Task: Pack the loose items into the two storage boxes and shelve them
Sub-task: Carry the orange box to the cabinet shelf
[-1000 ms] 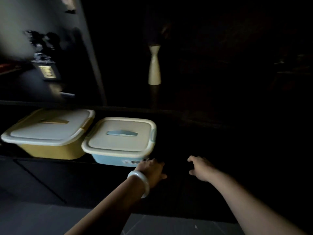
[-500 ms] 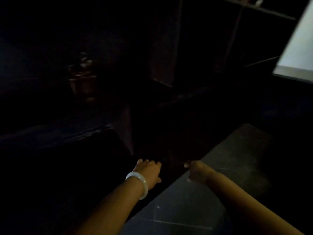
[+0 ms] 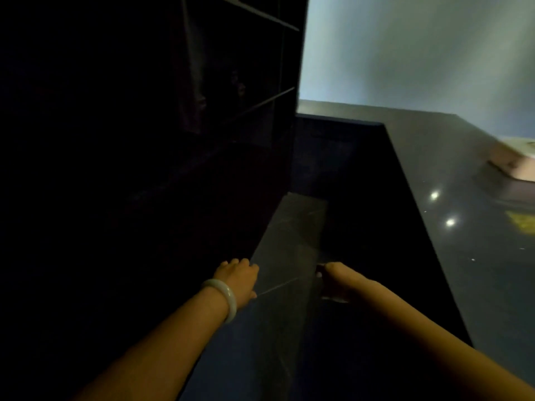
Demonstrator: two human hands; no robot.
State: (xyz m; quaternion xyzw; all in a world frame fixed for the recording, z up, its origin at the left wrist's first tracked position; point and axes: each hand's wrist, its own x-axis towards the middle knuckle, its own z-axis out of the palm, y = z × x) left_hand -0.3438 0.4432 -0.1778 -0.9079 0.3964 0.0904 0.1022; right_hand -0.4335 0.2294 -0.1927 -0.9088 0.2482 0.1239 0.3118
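Both boxes, shelved a second ago, now out of view; left hand (image 3: 238,277) and right hand (image 3: 335,277) empty, fingers loosely curled, beside the counter (image 3: 463,256); shelving apparently complete.

Room v. dim. Dark shelving unit (image 3: 240,91) fills 9 to 12 o'clock, w/ horizontal shelf edges faintly lit; contents too dark to tell. Pale blue-grey wall (image 3: 419,53) at 1 o'clock, brightest area. Glossy dark countertop (image 3: 463,256) runs 2 to 4 o'clock, two small light reflections on it. Grey tiled floor (image 3: 289,235) strip at centre, betw. shelving & counter.
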